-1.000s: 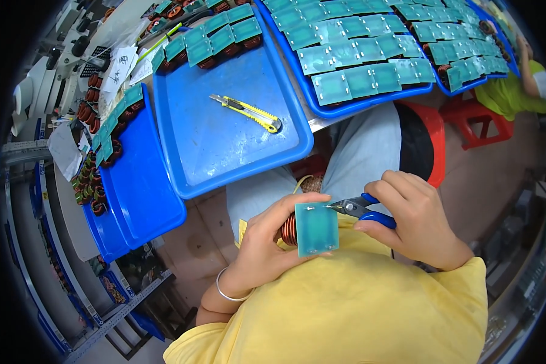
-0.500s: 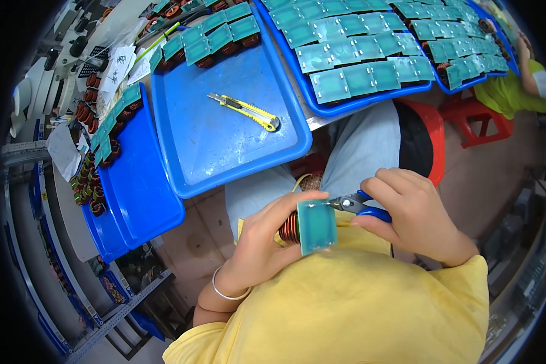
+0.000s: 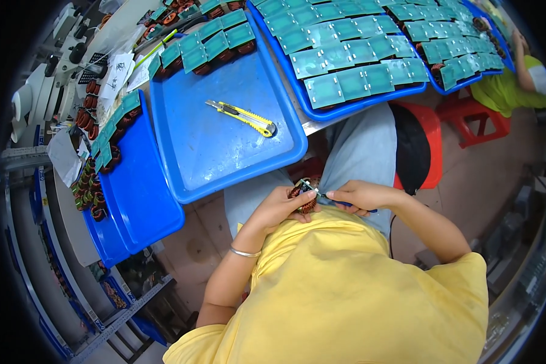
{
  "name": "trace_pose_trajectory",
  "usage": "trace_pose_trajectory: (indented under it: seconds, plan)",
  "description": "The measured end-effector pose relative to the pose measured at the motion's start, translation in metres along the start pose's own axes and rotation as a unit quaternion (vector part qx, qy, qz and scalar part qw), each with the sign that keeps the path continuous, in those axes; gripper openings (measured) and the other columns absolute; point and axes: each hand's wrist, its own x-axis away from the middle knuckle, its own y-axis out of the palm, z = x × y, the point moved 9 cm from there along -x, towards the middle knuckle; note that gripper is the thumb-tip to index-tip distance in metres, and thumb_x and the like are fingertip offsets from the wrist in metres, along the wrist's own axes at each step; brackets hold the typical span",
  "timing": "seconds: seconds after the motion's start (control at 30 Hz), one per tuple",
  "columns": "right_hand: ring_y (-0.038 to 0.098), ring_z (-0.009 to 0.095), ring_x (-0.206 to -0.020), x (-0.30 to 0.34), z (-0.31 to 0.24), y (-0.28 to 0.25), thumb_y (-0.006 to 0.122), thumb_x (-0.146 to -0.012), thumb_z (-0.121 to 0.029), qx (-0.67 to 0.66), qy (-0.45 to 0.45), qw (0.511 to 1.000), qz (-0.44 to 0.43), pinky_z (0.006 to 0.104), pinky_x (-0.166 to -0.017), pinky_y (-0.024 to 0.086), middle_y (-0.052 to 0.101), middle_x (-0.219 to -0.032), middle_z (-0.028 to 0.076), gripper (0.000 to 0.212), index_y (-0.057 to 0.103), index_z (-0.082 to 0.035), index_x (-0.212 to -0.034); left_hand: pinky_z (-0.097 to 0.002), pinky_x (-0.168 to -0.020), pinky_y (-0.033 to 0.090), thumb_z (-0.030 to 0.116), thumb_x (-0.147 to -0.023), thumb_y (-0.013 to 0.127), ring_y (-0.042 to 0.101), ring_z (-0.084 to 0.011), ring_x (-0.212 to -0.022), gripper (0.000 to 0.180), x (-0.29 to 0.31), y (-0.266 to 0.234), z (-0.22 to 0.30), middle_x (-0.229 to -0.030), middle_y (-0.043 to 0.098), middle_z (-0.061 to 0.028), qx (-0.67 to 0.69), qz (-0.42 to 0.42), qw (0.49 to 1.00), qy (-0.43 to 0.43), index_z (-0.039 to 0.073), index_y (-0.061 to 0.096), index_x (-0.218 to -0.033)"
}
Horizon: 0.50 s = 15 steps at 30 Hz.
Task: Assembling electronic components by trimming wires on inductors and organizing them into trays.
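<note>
Spanning the upper middle of the view, a large blue plastic tray (image 3: pixel 224 151) is being kept mostly bare, with a yellow and grey utility knife (image 3: pixel 242 117) being carried on its floor and a row of teal square-capped coil parts (image 3: pixel 209 36) being lined along its far edge. To its right, a second blue tray packed with teal squares (image 3: pixel 352 60) is being kept edge to edge with it; to its left, a lower blue tray (image 3: pixel 133 200) is being edged with copper coils. Behind the lap, a red plastic stool (image 3: pixel 431 139) is being partly covered by a dark cloth. Over the lap in pale jeans, a copper-wound ring coil (image 3: pixel 303 195) is being gripped by the left hand (image 3: pixel 279 209), its fingers being curled closed around the coil. Just beside it, a small blue-handled cutter (image 3: pixel 330 200) is being clasped in the closed right hand (image 3: pixel 361 197), its metal tip being held against the coil.
</note>
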Motion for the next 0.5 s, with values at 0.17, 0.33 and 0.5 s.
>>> trace_pose_trajectory:
  seconds: [0.17, 0.33, 0.5]
  plan:
    - [0.049, 0.018, -0.047, 0.013, -0.018, -0.007, 0.045, -0.089, -0.049, 0.049, -0.061, 0.995, 0.062, 0.0317, -0.047, 0.039, 0.051, -0.056, 0.007, 0.051, 0.055, 0.000, -0.078, -0.0228, -0.060, 0.051, 0.020, -0.087, 0.058, 0.059, -0.0116, -0.067, 0.026, 0.008, 0.007, 0.012, -0.088, 0.065, -0.0097, -0.010, -0.005, 1.000, 0.026, -0.003, 0.057, -0.099]
    - [0.057, 0.032, -0.070, 0.097, -0.101, -0.019, 0.057, -0.084, -0.031, 0.228, -0.284, 0.878, 0.312, 0.0342, -0.059, 0.044, 0.056, -0.072, 0.014, 0.030, 0.056, -0.001, -0.088, -0.0248, -0.081, 0.047, -0.001, -0.074, 0.069, 0.056, -0.0107, -0.093, 0.045, 0.054, 0.027, 0.068, -0.109, 0.057, -0.0082, -0.010, 0.030, 0.974, 0.225, -0.003, 0.051, -0.115]
    - [0.056, 0.030, -0.067, 0.129, -0.123, -0.006, 0.066, -0.077, -0.029, 0.300, -0.337, 0.807, 0.380, 0.0346, -0.059, 0.044, 0.055, -0.075, 0.012, 0.031, 0.056, -0.002, -0.088, -0.0248, -0.087, 0.043, -0.004, -0.071, 0.070, 0.050, -0.0088, -0.099, 0.054, 0.080, 0.046, 0.092, -0.111, 0.054, -0.0055, -0.056, 0.010, 0.965, 0.254, -0.002, 0.048, -0.120]
